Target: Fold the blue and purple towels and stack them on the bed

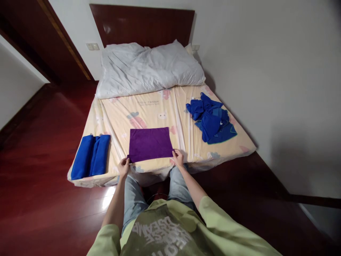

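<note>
A purple towel (151, 144) lies spread flat on the bed near its front edge. My left hand (124, 166) pinches its near left corner. The near right corner is between the fingers of my right hand (178, 157). Left of the towel, folded blue cloths (90, 156) lie side by side close to the bed's left edge. To the right is a loose, crumpled heap of blue cloths (210, 119), one with a green edge.
The bed (119, 117) has a pale yellow printed sheet. A white quilt (151, 69) is bunched against the dark wooden headboard (144, 25). A wall (279, 89) stands along the right, and reddish floor (48, 149) shows at the left.
</note>
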`<state>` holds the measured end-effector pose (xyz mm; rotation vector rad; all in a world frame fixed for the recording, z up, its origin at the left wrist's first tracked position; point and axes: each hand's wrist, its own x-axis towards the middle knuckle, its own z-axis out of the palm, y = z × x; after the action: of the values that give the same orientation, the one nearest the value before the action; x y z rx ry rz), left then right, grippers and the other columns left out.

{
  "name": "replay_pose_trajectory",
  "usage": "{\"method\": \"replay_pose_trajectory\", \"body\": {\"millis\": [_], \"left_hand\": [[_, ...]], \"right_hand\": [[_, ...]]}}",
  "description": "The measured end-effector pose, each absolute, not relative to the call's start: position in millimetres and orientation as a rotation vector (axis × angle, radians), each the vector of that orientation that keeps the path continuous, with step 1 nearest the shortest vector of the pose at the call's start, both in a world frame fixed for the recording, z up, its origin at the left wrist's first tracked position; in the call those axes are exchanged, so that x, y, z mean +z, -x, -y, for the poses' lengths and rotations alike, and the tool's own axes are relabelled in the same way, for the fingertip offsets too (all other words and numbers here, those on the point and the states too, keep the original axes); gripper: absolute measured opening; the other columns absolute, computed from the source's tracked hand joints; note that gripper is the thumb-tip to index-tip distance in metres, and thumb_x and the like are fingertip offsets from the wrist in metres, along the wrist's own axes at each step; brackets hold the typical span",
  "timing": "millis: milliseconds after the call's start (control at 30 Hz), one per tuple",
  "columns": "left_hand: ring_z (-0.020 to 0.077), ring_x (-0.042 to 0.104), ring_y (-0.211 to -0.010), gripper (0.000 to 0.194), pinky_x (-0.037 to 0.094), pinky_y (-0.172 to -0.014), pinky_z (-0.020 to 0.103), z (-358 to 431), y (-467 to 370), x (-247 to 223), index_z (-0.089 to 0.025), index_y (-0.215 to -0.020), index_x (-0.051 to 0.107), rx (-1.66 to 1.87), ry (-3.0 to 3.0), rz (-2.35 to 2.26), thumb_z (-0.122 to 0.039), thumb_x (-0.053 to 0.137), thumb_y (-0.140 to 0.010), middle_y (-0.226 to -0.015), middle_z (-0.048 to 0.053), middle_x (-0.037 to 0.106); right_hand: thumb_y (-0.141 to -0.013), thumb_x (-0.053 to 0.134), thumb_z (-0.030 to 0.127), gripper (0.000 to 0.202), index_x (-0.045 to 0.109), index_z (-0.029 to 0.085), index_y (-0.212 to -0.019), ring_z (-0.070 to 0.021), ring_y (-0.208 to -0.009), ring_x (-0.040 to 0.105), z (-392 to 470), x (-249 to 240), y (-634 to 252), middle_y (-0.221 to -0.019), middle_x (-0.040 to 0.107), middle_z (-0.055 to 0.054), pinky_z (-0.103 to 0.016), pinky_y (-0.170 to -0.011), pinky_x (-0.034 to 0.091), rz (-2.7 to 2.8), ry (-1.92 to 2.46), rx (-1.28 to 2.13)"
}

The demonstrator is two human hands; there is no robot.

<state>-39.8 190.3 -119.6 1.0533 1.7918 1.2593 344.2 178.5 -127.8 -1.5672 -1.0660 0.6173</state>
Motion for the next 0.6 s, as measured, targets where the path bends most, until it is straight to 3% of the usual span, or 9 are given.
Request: {"method": "replay_pose_trajectory", "body": {"millis": [300,600], "left_hand": [[0.0189,0.070,-0.074,0.046,0.058,-0.071,0.031,-193,36,-126,-0.015,-0.092,0.069,1.338,-0.993,-1.838,-0.053,0.073,-0.067,-0.081,0.007,0.072],[0.0195,0.069,-0.077,0.041,0.058,-0.075,0.033,-191,25,-130,-0.017,-0.095,0.063,1.378,-1.066,-1.961,-0.053,0.066,-0.075,-0.084,0.008,0.071]], "right_hand": [[-0.082,0.058,0.054,0.038,0.067,0.018,-0.085,-0.0212,-0.068,0.069,-187,-142,-348,-0.076,0.074,-0.009,-0.033,-0.068,0.057,1.056,1.609,0.635],[-0.083,0.056,0.050,0.028,0.058,0.022,-0.086,-0.0210,-0.069,0.067,-184,-130,-339,-0.075,0.070,-0.006,-0.031,-0.069,0.053,1.134,1.746,0.516]]}}
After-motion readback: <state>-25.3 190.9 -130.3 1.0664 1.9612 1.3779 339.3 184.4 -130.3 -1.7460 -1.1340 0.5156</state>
